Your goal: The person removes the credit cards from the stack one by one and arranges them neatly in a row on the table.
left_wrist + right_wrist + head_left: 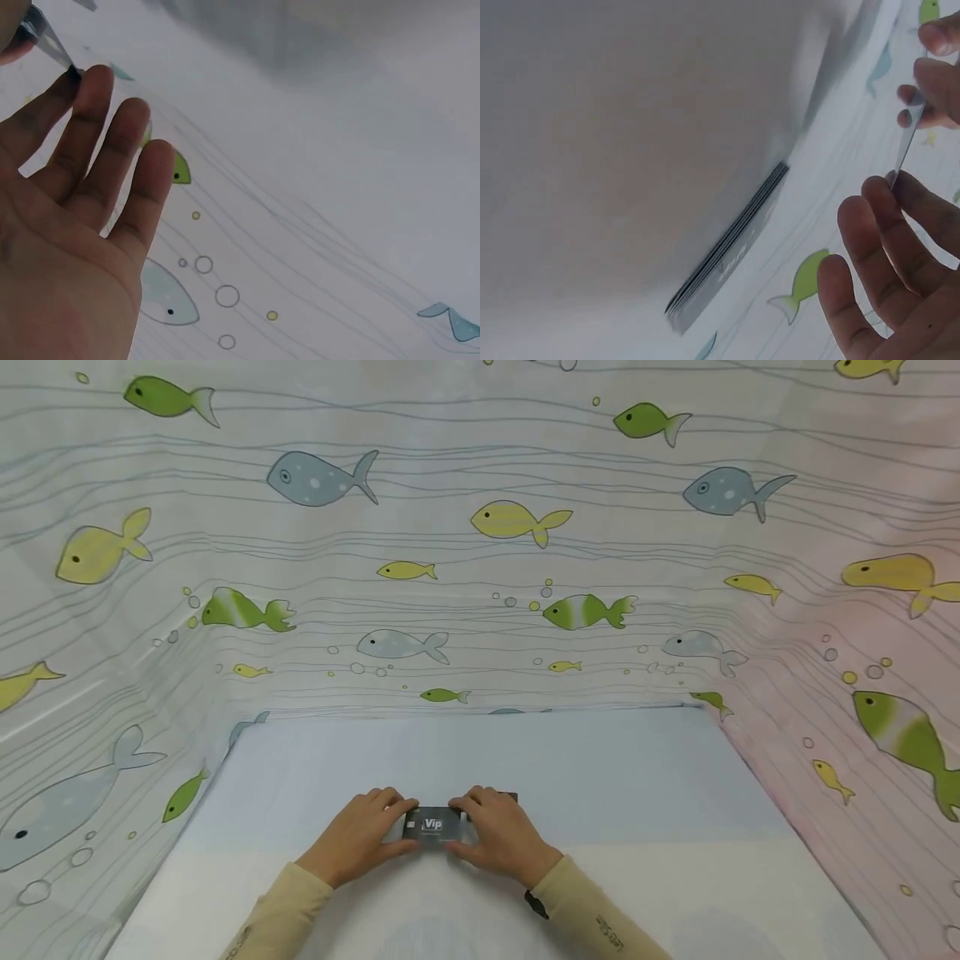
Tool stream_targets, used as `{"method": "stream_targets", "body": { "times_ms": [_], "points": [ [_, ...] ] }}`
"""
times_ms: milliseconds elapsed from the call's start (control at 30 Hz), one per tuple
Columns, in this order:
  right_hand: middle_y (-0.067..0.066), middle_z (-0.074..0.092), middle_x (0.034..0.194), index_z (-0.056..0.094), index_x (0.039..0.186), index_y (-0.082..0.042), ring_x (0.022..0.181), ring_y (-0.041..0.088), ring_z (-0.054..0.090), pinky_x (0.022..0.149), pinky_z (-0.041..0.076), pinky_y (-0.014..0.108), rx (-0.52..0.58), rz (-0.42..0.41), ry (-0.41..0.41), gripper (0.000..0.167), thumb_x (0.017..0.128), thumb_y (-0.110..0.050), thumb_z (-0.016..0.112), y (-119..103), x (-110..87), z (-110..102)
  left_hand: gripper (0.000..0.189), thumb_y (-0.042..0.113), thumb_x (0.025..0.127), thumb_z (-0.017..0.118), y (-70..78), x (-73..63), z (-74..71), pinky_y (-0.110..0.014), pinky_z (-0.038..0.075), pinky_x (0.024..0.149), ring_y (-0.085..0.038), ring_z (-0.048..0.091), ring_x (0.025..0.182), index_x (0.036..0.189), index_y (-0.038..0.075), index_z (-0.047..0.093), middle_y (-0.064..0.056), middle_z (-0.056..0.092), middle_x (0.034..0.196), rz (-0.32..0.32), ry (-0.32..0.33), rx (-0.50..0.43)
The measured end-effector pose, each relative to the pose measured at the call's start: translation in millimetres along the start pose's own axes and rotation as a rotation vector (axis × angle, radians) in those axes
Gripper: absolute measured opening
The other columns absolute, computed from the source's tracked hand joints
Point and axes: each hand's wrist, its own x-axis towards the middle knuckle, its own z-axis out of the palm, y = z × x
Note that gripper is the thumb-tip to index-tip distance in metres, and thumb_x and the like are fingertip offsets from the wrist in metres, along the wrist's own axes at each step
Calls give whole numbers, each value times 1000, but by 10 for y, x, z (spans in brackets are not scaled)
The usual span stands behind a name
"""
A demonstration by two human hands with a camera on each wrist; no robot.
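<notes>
A dark grey card (pixel 432 828) with white "Vip" lettering and a small chip is stretched between both hands, held a little above the table. My left hand (pixel 363 833) pinches its left end between thumb and fingertips. At the opposite end, my right hand (pixel 501 837) pinches the card in the same way. Only a thin edge of the card (pixel 907 146) shows in the right wrist view. Below the right hand in that view lies a neat stack of thin dark-edged cards (pixel 727 244). A dark corner (pixel 512 796) peeks out behind the right hand in the head view, mostly hidden.
A pale blue and white cloth (pixel 600 768) covers the table. Fish-patterned sheeting (pixel 465 610) rises behind it and along both sides. A black band (pixel 536 904) shows at the right wrist, by the beige sleeve (pixel 592 914).
</notes>
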Motion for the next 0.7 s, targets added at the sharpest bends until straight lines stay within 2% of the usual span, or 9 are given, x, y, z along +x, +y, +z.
{"method": "stream_targets", "body": {
  "times_ms": [100,367,533,700],
  "points": [
    [-3,63,113,67,128,-18,96,13,63,84,54,32,23,0,-24,57,84,-51,79,-82,34,26,59,50,82,81,-35,-124,-16,-36,51,75,-14,59,90,125,11,69,3,61,106,-17,3,-1],
    [-4,60,113,68,127,-23,93,10,61,81,52,29,36,-4,-85,57,83,-56,78,-372,182,176,60,48,78,85,-115,-497,-117,-36,52,72,-11,60,87,123,11,71,3,62,107,-86,35,10],
    [-7,60,112,68,128,-24,93,8,60,81,50,25,38,-5,-117,57,82,-57,78,-553,269,262,59,50,80,82,-174,-689,-205,-36,53,72,-9,60,87,124,11,71,5,61,106,-116,10,7],
    [-8,60,113,67,129,-25,96,6,60,83,48,23,48,-23,-149,57,83,-58,77,-711,365,343,59,52,80,81,-244,-872,-269,-39,52,75,-10,60,88,124,14,71,8,60,106,-187,-17,4]
  ]
}}
